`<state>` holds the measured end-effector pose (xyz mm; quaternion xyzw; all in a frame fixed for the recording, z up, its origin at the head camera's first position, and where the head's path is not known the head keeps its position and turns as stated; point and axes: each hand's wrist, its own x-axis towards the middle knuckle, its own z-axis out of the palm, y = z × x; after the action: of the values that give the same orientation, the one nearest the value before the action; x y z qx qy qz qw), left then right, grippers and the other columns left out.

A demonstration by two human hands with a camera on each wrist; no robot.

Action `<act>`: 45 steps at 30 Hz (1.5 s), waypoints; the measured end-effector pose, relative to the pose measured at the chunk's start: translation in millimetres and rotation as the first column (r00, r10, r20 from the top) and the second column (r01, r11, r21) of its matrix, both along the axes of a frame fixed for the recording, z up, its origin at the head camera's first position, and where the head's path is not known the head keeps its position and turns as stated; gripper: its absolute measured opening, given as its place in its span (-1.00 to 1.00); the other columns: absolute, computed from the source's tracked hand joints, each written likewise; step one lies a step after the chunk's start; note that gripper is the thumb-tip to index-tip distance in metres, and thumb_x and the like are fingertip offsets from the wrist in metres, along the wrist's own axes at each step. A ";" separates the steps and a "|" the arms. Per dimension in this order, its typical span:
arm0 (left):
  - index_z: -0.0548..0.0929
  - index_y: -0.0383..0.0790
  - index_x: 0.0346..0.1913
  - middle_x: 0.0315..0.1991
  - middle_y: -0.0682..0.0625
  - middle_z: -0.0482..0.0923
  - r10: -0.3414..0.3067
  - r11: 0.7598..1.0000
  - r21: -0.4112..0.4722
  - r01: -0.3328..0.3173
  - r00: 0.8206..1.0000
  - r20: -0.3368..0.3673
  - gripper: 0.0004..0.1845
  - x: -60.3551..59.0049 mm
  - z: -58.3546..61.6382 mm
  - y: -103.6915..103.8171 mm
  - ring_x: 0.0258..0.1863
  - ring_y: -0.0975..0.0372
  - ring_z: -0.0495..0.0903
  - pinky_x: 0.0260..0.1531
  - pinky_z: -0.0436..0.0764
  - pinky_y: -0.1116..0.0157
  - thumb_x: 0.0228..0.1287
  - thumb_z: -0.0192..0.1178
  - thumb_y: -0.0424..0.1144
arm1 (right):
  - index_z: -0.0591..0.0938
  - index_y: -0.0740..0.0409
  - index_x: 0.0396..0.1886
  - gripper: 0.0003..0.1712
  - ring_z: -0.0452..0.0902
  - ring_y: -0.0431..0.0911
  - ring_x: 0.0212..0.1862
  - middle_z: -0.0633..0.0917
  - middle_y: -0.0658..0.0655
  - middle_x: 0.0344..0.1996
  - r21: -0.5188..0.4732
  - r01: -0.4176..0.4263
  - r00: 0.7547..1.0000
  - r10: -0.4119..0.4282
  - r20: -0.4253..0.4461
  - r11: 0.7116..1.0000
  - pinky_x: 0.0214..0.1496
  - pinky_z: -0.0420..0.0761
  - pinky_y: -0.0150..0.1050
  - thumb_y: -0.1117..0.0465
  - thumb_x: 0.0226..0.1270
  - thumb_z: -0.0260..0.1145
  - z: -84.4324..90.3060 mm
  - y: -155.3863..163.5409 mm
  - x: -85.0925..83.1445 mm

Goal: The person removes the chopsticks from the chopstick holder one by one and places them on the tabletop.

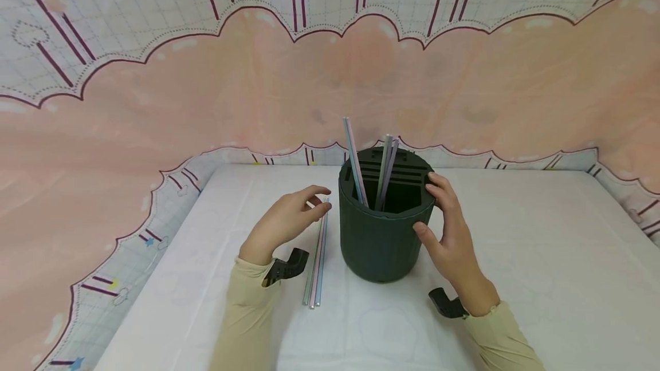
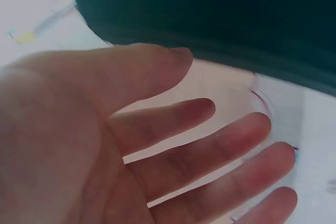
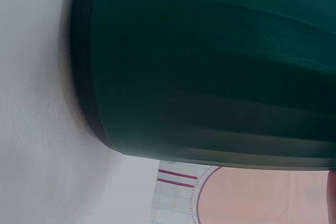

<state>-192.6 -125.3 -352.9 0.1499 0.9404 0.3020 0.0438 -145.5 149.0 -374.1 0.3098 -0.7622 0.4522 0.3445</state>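
Observation:
A dark green round bin [image 1: 384,245] stands upright in the head view, its top partly covered by a slotted panel [image 1: 392,168]. Several thin pastel sticks like straws [image 1: 385,170] lean inside it, their ends rising above the rim. My right hand [image 1: 454,239] holds the bin's right side, fingertips at the rim and thumb against the front wall. To the left of the bin, my left hand [image 1: 291,216] hovers with relaxed, spread fingers and nothing in them. Beneath it, several loose pastel sticks [image 1: 315,279] lie side by side on the table. The bin's wall [image 3: 210,77] fills most of the right wrist view.
A white cloth [image 1: 541,256] covers the table. Behind it hangs a peach and white printed curtain [image 1: 330,85], which also runs down along the left and right table edges. Each wrist wears a small black device [image 1: 291,265].

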 end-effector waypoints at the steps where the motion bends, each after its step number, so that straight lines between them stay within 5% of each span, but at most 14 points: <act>1: 0.42 0.16 0.11 -0.22 0.20 0.51 -0.008 1.000 0.002 0.008 1.000 -0.029 -0.62 3.5 3.8 1.5 -0.28 0.31 0.51 -0.27 0.47 0.26 0.25 -0.03 0.09 | 0.23 0.47 0.15 -0.26 0.12 0.08 0.25 0.21 0.39 0.22 -0.002 -0.004 1.000 0.004 0.000 1.000 0.22 0.17 -0.39 -0.12 0.30 0.03 -0.7 -0.2 -0.2; 5: 0.41 0.12 0.14 -0.20 0.21 0.50 0.002 0.999 0.034 0.004 0.987 -0.161 -0.60 14.9 17.2 8.2 -0.25 0.35 0.49 -0.27 0.47 0.29 0.27 -0.06 0.08 | 0.23 0.47 0.15 -0.26 0.12 0.08 0.25 0.21 0.39 0.21 -0.005 -0.013 1.000 0.013 0.003 1.000 0.22 0.17 -0.39 -0.12 0.30 0.03 -2.7 -1.1 -0.9; 11: 0.35 0.07 0.19 -0.15 0.20 0.49 0.086 0.979 0.203 -0.025 0.951 -0.298 -0.55 22.5 32.8 24.4 -0.18 0.38 0.47 -0.24 0.48 0.33 0.28 -0.07 0.10 | 0.23 0.47 0.15 -0.26 0.12 0.08 0.25 0.21 0.39 0.22 -0.011 -0.011 1.000 0.011 0.004 1.000 0.22 0.17 -0.39 -0.12 0.30 0.02 -2.9 -2.2 -1.5; 19: 0.39 -0.09 0.18 0.01 0.08 0.40 0.149 0.918 0.396 0.025 0.903 -0.403 -0.53 15.3 25.8 51.2 -0.02 0.27 0.41 -0.19 0.50 0.30 0.28 -0.03 0.05 | 0.23 0.49 0.13 -0.25 0.13 0.08 0.25 0.21 0.41 0.20 -0.005 0.006 1.000 -0.006 -0.006 1.000 0.21 0.18 -0.40 -0.13 0.30 0.01 -1.1 -0.2 0.0; 23: 0.39 -0.20 0.16 0.12 0.02 0.31 0.143 0.922 0.385 0.053 0.875 -0.463 -0.52 12.8 19.4 63.5 0.10 0.25 0.30 -0.05 0.44 0.27 0.29 -0.02 0.01 | 0.24 0.49 0.13 -0.25 0.14 0.09 0.24 0.22 0.42 0.20 -0.004 0.006 1.000 -0.006 -0.018 1.000 0.21 0.18 -0.39 -0.13 0.30 0.01 0.4 1.0 -0.3; 30: 0.58 -0.18 -0.17 0.04 0.04 0.38 0.200 0.908 0.416 0.047 0.824 -0.529 -0.77 14.9 18.9 70.3 0.04 0.25 0.30 -0.01 0.35 0.24 0.27 0.05 -0.12 | 0.24 0.48 0.14 -0.25 0.13 0.08 0.25 0.22 0.41 0.20 0.004 0.006 1.000 -0.006 -0.011 1.000 0.22 0.17 -0.39 -0.13 0.30 0.01 1.8 -0.8 -0.8; 38: 0.58 -0.21 -0.17 -0.15 0.02 0.53 0.164 0.943 0.329 0.056 0.780 -0.604 -0.80 21.5 25.8 68.7 -0.10 0.25 0.39 -0.11 0.41 0.30 0.24 0.11 -0.17 | 0.24 0.47 0.14 -0.25 0.13 0.07 0.25 0.22 0.40 0.21 0.003 0.013 1.000 -0.013 -0.014 1.000 0.22 0.17 -0.39 -0.14 0.30 0.00 0.6 -0.2 -1.0; 45: 0.59 -0.18 -0.20 -0.29 0.06 0.55 0.165 0.924 0.372 0.090 0.782 -0.601 -0.82 24.0 29.9 64.9 -0.19 0.33 0.47 -0.15 0.43 0.31 0.24 0.10 -0.17 | 0.23 0.49 0.14 -0.24 0.13 0.07 0.25 0.22 0.41 0.20 0.001 0.016 1.000 -0.016 -0.019 1.000 0.22 0.18 -0.39 -0.14 0.30 0.00 -1.0 1.1 -1.1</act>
<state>-168.5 -60.4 -322.9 0.2274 0.8276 0.4131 -0.3044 -146.6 150.1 -375.1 0.3082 -0.7615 0.4461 0.3551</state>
